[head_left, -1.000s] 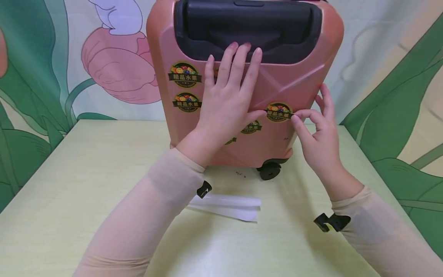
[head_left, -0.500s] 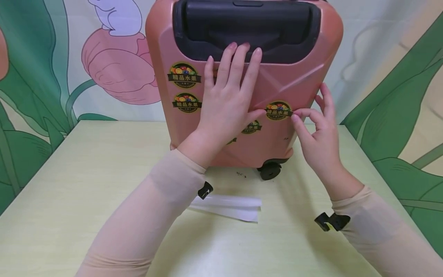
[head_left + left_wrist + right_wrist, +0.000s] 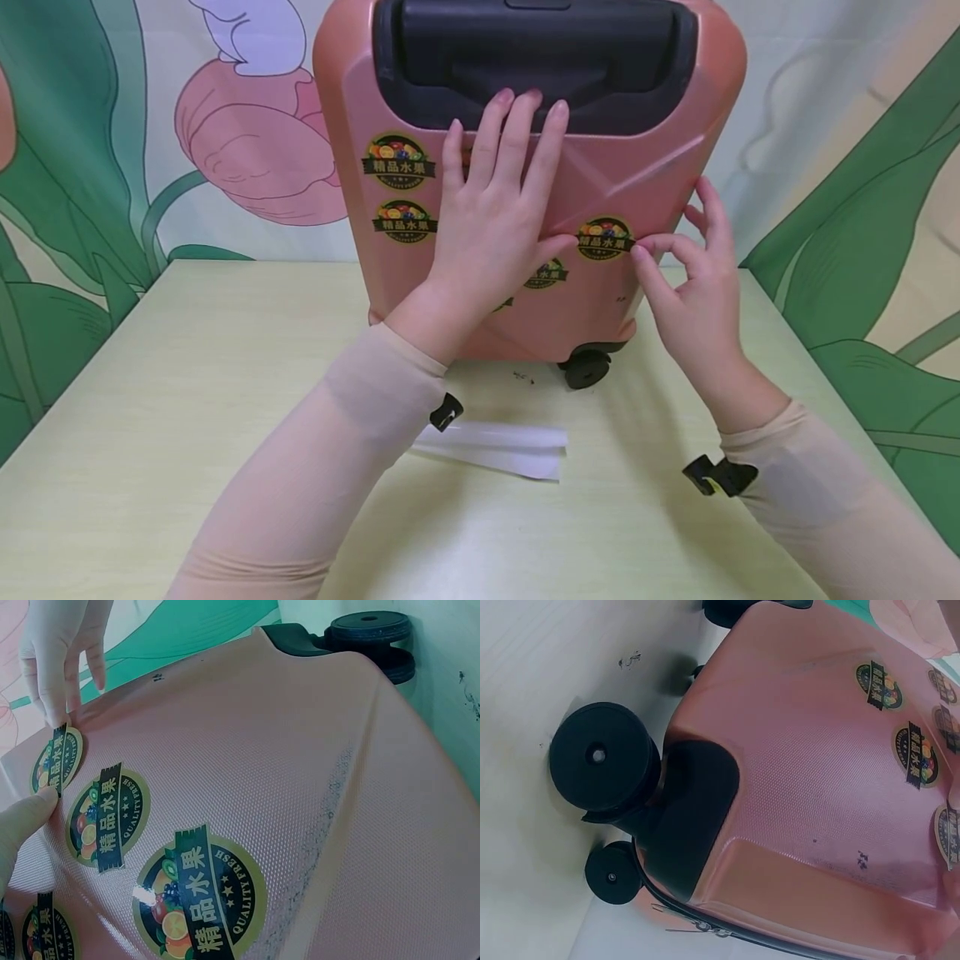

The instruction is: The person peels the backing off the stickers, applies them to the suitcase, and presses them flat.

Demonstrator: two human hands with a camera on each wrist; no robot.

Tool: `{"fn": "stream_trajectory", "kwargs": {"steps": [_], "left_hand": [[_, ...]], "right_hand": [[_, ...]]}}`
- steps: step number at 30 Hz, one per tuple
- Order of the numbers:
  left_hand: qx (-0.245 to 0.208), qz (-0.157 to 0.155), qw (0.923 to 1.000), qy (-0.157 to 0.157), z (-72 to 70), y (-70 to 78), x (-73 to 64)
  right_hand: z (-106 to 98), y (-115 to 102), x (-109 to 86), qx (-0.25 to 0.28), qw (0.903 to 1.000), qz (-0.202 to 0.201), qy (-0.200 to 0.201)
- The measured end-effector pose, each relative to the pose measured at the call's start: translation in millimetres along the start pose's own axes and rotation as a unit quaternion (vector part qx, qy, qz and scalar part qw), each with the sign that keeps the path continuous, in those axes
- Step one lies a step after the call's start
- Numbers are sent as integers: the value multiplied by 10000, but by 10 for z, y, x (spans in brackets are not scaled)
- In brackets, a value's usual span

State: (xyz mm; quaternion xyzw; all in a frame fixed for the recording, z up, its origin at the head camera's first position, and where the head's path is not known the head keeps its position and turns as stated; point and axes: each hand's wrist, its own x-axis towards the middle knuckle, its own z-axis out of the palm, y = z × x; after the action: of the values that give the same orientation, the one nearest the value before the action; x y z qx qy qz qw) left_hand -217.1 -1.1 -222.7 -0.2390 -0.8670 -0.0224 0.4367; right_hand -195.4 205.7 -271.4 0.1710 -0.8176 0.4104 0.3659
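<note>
A pink hard-shell suitcase [image 3: 637, 179] with a black handle recess [image 3: 532, 50] stands upright on the table. My left hand [image 3: 487, 221] lies with fingers spread against its face, fingertips at the recess. The left thumb touches the left edge of a round fruit-label sticker [image 3: 604, 240]. Between thumb and index finger, my right hand [image 3: 699, 296] pinches that sticker's right end. In the left wrist view the same sticker [image 3: 69, 759] lies along a ridge of the shell, and whether it is fully flat I cannot tell. Other matching stickers [image 3: 400, 162] are partly covered by the left hand.
A white sheet [image 3: 517, 454] with a curled edge lies on the table [image 3: 187, 400] in front of the suitcase. A black wheel [image 3: 587, 369] shows at the suitcase's lower right corner. Behind hangs a printed backdrop [image 3: 262, 150] with leaves.
Both hands hold the same places on the suitcase and sticker. Only a very slight shift of the view and the right hand shows.
</note>
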Motion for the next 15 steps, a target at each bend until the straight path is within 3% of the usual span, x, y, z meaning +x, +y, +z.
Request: {"fn": "stream_trajectory", "kwargs": {"steps": [15], "left_hand": [[18, -24, 10000, -36, -5, 5, 5]], "right_hand": [[43, -12, 25, -350, 9986, -185, 358]]}}
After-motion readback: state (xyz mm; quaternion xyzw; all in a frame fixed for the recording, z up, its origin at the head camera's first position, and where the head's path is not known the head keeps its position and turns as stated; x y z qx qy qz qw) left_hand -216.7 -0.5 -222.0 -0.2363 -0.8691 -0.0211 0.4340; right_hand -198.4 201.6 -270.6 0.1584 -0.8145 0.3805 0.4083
